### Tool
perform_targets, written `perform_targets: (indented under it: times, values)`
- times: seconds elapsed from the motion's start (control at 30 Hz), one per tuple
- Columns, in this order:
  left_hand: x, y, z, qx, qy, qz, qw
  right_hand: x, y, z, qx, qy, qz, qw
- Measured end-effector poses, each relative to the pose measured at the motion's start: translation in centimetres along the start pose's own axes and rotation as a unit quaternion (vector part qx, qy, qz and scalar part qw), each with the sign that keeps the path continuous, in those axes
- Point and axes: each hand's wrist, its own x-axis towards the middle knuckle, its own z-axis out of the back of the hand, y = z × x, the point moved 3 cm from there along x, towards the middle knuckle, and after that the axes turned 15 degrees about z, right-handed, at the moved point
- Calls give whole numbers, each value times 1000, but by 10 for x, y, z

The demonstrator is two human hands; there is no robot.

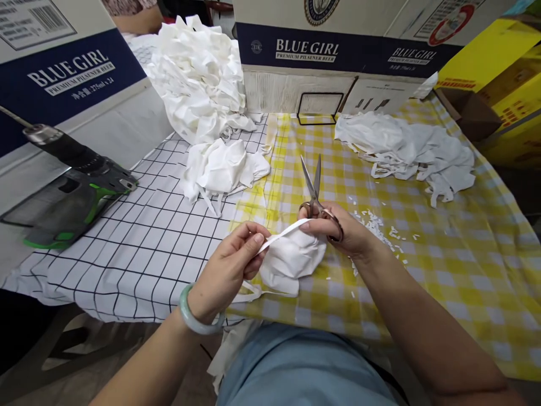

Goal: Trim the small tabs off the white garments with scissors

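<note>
My left hand (230,265) pinches one end of a white strap (282,232) that belongs to a crumpled white fabric piece (291,260) near the table's front edge. My right hand (342,231) grips metal scissors (315,189) through the handle loops, with the blades slightly apart and pointing away from me, and its fingers also hold the other end of the strap. The strap is stretched taut between both hands. A pale green bangle (192,316) sits on my left wrist.
A tall heap of white fabric pieces (198,79) and a smaller clump (224,169) lie at back left, another pile (406,149) at back right. Small white offcuts (378,228) dot the yellow checked cloth (443,248). A green power drill (71,186) rests left. Cardboard boxes (338,51) wall the back.
</note>
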Motion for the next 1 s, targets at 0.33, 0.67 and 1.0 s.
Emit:
perform_targets:
  times: [0.33, 0.67, 1.0]
  values:
    - [-13, -25, -16, 274, -73, -294, 913, 24, -14, -36, 99, -9, -2, 995]
    - [20, 6, -24, 94, -130, -248, 955, -30, -16, -11, -358, -49, 99, 927]
    - [22, 15, -48, 210, -122, -294, 925, -62, -11, -2, -489, 10, 155, 858]
